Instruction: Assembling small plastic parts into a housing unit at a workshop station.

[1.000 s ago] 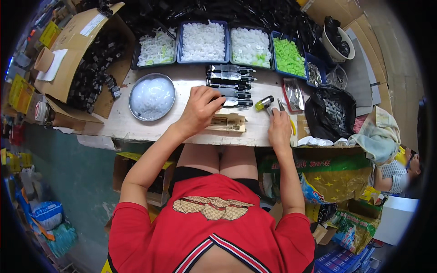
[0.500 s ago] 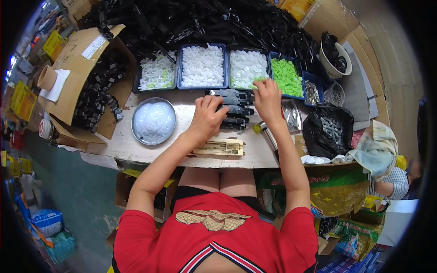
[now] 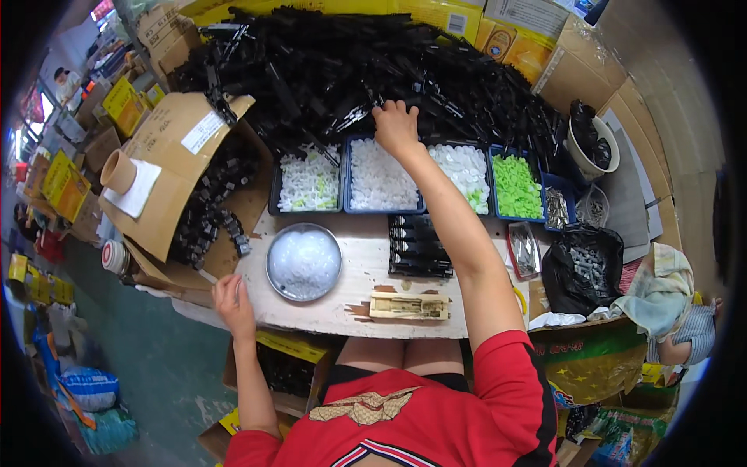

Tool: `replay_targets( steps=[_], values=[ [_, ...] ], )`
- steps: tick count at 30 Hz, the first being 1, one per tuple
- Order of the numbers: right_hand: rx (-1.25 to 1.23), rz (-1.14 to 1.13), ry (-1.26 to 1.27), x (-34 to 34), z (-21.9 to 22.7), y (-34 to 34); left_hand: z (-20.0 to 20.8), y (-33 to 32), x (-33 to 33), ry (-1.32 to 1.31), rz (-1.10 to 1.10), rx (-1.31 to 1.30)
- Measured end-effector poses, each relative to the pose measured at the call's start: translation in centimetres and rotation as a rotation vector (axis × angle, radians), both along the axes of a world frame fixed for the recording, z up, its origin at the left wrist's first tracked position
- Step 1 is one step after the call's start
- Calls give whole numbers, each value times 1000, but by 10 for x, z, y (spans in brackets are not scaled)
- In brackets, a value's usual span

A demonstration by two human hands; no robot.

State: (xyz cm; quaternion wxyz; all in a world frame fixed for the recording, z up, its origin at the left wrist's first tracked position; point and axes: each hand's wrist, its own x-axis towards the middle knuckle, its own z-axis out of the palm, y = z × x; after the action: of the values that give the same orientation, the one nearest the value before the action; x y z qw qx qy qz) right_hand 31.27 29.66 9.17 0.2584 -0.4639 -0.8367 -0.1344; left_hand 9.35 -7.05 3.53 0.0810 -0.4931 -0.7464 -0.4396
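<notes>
My right hand (image 3: 397, 127) reaches over the bins to the near side of a big heap of long black plastic parts (image 3: 311, 66). Its fingers are apart at the heap, and no part shows in them. Over the table's front left edge, my left hand (image 3: 234, 305) has loosely bent fingers, thumb apart, nothing visible in it. Several black plastic parts (image 3: 416, 257) lie side by side in the middle of the table, partly behind my right forearm. Nearer me is a pale, worn block with a long groove (image 3: 408, 307).
Blue bins hold white pieces (image 3: 309, 180), white discs (image 3: 459, 173) and green pieces (image 3: 517, 187). A round metal dish (image 3: 303, 262) stands left of the black row. Small black blocks (image 3: 208, 210) spill from a cardboard box (image 3: 175, 167). A black bag (image 3: 580, 268) lies right.
My right hand has moved from near the green bin up to the black heap. My left hand has left the black row for the table's front left edge. The view has shifted.
</notes>
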Motion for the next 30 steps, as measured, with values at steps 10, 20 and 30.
replay_targets(
  steps=[10,20,30],
  values=[
    [63,-73,85,38,73,54,-40,-1,7,74,114,35],
    [-147,-202,-128,24,116,154,-35,1,10,95,151,-92],
    [-346,-169,7,34,124,123,-37,-2,11,114,185,-61]
  ],
)
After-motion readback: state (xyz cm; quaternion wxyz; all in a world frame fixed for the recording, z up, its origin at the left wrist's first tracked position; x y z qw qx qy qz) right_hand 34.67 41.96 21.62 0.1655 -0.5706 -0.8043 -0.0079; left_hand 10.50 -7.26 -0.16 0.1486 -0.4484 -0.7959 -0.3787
